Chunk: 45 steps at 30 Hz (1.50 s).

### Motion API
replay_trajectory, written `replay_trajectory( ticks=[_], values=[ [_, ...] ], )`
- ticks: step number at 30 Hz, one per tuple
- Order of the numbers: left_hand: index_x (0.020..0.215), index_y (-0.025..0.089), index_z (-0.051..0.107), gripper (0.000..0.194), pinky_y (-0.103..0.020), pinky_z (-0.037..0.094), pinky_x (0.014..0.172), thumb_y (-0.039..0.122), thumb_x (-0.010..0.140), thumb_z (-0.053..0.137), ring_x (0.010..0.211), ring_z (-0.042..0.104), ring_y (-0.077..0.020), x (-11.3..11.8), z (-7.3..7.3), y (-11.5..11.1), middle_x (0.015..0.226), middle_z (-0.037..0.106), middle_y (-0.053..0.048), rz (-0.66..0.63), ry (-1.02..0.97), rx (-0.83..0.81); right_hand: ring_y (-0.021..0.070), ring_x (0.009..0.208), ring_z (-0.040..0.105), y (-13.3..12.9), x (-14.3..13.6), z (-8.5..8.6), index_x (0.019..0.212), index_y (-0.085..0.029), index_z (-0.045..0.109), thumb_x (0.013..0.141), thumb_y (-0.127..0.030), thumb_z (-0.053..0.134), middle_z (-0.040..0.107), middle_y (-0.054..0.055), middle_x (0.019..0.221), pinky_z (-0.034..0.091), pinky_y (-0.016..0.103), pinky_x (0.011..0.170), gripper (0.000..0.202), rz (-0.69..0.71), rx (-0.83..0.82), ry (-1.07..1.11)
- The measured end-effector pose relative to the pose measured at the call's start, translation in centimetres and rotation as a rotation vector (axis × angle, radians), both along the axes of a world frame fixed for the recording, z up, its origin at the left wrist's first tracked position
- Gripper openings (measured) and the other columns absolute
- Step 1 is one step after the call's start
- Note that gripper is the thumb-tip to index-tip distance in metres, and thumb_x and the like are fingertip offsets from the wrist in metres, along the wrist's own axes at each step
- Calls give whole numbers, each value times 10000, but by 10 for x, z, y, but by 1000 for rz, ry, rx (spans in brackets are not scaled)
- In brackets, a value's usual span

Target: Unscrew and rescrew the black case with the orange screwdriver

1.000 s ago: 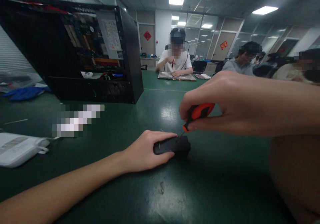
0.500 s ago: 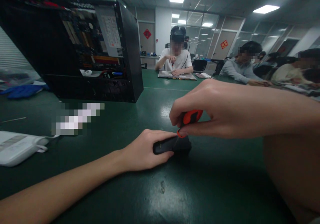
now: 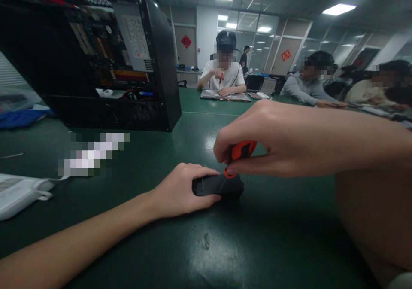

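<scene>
On tabletop point(image 3: 161, 250) apart from computer case point(image 3: 165, 70): left hand point(image 3: 178, 192) closed around black device's point(image 3: 214, 186) edges, right hand point(image 3: 257, 130) around screwdriver point(image 3: 240, 150).

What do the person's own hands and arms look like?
Left hand and right hand are bare: no gloves, rings or watch visible. The left forearm shows no sleeve up to the frame edge. A pale patch in the lower right corner may be a sleeve edge; can't tell.
</scene>
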<state>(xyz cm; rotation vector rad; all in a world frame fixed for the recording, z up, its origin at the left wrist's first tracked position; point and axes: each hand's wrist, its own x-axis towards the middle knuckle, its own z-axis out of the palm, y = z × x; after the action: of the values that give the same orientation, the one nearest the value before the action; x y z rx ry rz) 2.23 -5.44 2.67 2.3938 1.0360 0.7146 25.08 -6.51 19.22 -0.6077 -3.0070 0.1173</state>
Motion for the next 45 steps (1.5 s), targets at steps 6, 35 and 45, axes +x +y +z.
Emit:
replay_trajectory(
  ticks=[6,35,45],
  values=[
    [1118,219,798,332,-299,523,731,380,828,808,791,740,-191,1,-1,-1,951,816,-2,39,-32,-33,59,709,607,-1,1,0,956,-257,717,989,-213,613,698,-94,822,429,204,634,117,-32,18,17],
    [1166,220,788,427,-373,538,864,446,807,836,966,746,-284,-2,1,11,1045,809,-34,174,-62,-219,166,928,608,16,-8,-16,1117,-187,685,939,-169,617,679,57,1138,410,258,720,191,24,121,133],
    [1155,220,798,416,-354,536,843,447,808,836,938,747,-273,-1,2,11,1029,815,-27,149,-97,-230,148,827,607,12,3,-17,997,-204,728,953,-191,611,694,35,1016,406,263,673,125,-29,111,91]
  ],
)
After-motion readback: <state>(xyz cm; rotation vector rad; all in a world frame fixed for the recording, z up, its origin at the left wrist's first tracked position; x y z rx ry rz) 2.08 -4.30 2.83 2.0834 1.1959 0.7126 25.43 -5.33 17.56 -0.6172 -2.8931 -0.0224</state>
